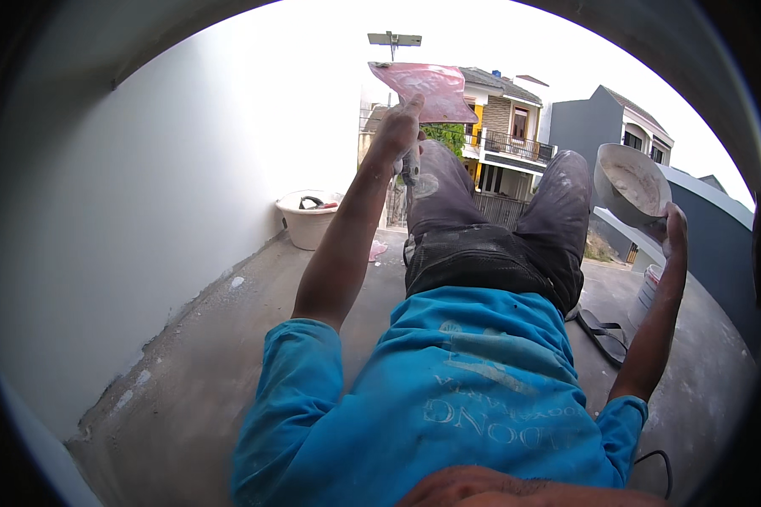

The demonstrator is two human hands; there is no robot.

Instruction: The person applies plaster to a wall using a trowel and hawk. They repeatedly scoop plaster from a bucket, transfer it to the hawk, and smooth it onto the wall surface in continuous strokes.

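Note:
My left hand [397,131] is raised in front of my knee. It is closed around a wide pink putty spreader [431,89], whose blade is smeared with white. A dark, handle-like end [411,167] sticks out below the same hand; I cannot tell whether it belongs to the spreader. Out to the right, my right hand [675,230] grips the lower edge of a pale, rounded bowl [630,182]. The bowl is tilted so that its inside shows, coated with whitish paste. The two tools are well apart, with my raised, dusty knees between them.
A pale wall [186,169] rises close on the left. Near its base stands a white tub [309,224] with tools in it. A pink scrap [377,251] lies on the grey floor [228,355]. To the right are a sandal [604,338] and a white bucket [647,296].

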